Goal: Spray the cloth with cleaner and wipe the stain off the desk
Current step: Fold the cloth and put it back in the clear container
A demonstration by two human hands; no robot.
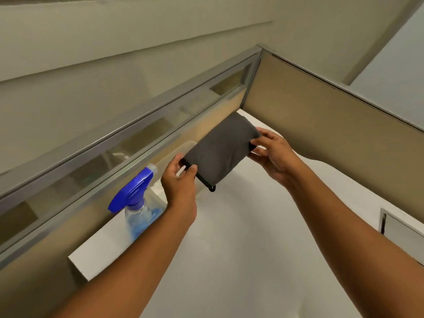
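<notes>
A folded dark grey cloth [221,150] with a black edge and a small loop is held up in the air over a white desk [241,249]. My left hand [180,182] pinches its lower left corner between thumb and fingers. My right hand [273,152] pinches its right edge. The cloth is stretched between both hands and tilts up toward the corner of the cubicle.
A clear spray bottle [140,210] with a blue trigger head stands on the desk's left side, by my left forearm. A clear plastic container [181,149] sits behind the cloth. Tan partition walls [321,125] with a glass strip [114,154] enclose the desk corner. A framed panel [403,230] lies at the right.
</notes>
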